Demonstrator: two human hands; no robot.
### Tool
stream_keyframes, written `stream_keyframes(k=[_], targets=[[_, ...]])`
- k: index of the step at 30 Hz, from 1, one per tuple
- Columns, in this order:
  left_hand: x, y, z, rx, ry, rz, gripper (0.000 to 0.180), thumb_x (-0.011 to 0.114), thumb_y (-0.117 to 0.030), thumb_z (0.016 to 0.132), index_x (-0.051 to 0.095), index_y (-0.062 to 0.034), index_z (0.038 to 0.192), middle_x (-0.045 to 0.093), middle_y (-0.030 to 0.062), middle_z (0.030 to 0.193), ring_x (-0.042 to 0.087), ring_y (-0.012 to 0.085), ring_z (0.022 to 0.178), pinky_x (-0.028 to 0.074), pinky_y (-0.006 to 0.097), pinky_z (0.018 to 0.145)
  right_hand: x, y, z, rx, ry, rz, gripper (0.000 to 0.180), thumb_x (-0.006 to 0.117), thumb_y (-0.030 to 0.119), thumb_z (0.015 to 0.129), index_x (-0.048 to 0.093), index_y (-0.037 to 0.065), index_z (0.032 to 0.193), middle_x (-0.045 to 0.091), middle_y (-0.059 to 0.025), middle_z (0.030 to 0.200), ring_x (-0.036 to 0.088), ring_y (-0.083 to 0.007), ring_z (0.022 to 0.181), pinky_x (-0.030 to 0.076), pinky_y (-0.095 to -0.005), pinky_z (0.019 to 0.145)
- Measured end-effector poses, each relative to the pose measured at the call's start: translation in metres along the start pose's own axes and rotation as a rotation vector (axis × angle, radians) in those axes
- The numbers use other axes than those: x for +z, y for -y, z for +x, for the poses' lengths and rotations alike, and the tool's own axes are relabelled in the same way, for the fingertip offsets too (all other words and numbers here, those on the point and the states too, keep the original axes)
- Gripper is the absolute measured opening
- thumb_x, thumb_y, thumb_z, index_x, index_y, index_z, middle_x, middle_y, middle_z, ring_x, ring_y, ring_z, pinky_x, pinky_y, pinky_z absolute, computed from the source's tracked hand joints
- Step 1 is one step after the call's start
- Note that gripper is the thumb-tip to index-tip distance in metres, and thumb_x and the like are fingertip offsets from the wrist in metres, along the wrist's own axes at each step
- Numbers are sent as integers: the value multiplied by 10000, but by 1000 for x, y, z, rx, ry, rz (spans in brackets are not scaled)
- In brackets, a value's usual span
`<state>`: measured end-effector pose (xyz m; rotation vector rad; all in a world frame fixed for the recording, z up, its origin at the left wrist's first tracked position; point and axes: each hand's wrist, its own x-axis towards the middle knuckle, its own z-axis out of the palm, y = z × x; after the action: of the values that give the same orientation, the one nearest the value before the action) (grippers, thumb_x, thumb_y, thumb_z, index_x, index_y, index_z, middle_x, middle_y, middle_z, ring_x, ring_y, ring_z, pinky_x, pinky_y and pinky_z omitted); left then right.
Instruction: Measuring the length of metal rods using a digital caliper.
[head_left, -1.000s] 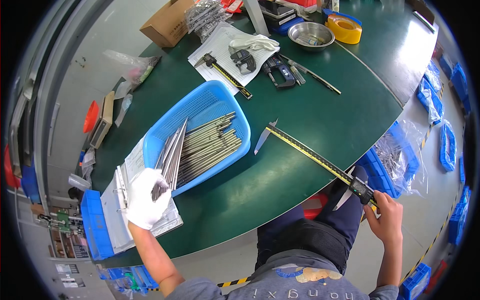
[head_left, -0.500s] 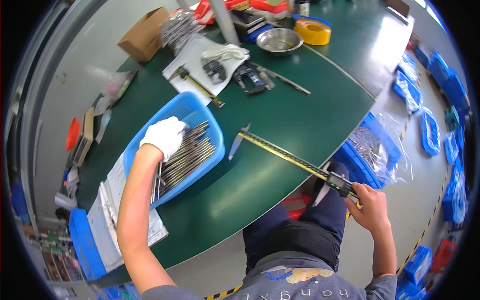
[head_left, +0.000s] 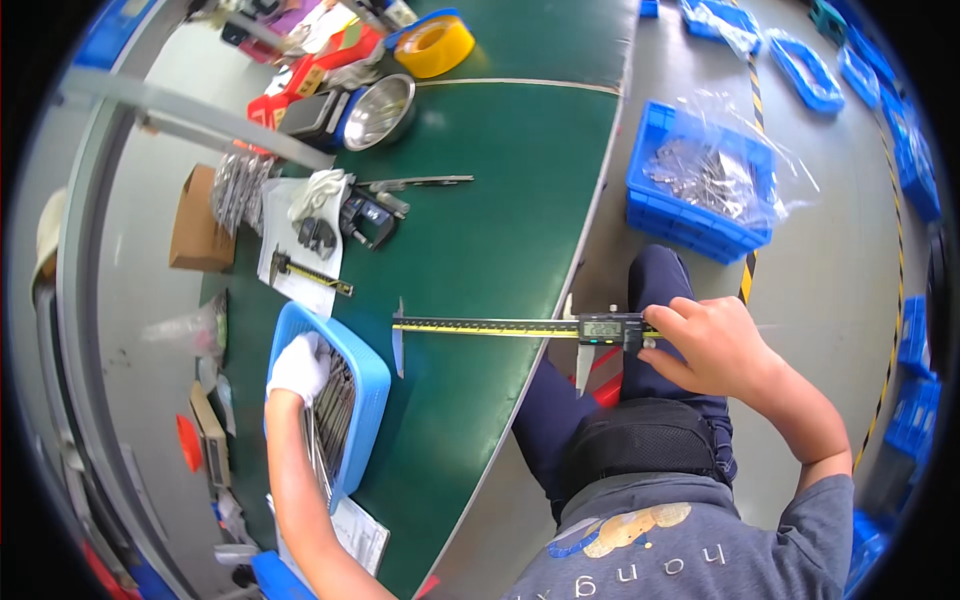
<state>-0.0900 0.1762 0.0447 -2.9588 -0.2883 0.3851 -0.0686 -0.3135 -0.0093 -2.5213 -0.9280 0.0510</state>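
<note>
My right hand (head_left: 715,345) is bare and closed around the slider end of a digital caliper (head_left: 490,327). The caliper lies level across my view, its jaws wide apart, the far jaw over the green table and the sliding jaw past the table edge, above my lap. Nothing sits between the jaws. My left hand (head_left: 301,368), in a white glove, reaches into a light blue plastic basket (head_left: 372,400). Its fingers are curled over the metal rods (head_left: 333,415) lying there; the fingertips are hidden, and I cannot see what they grip.
A second caliper (head_left: 310,272) lies on white paper beyond the basket, near a black micrometer-like tool (head_left: 368,218). Farther back are a steel bowl (head_left: 380,112) and a yellow tape roll (head_left: 433,48). A blue crate (head_left: 700,235) with bagged metal parts stands right of the table.
The view has turned, so the table and basket sit differently in it. The caliper, slanting before, now runs level. My left hand stays in the basket.
</note>
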Motion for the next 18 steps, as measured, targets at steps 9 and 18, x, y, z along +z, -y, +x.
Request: stream_keyframes(k=[9,18], targets=[[3,-10,-55,-88,-146,-319,217,629,-145,793,572,-41,975,613,172,886,619,308,813,482,382,760,1,-2,2,-8,-7,56,277,664,332,769,551,81,801,537,-64,633,587,-249,525,450,-366,455],[2,-10,-69,-4,-172,74,125,500,-51,757,563,-79,862,573,168,869,582,370,811,483,424,725,2,8,2,-22,-60,-19,268,681,252,730,554,67,877,503,-78,694,582,-280,616,427,-389,516]])
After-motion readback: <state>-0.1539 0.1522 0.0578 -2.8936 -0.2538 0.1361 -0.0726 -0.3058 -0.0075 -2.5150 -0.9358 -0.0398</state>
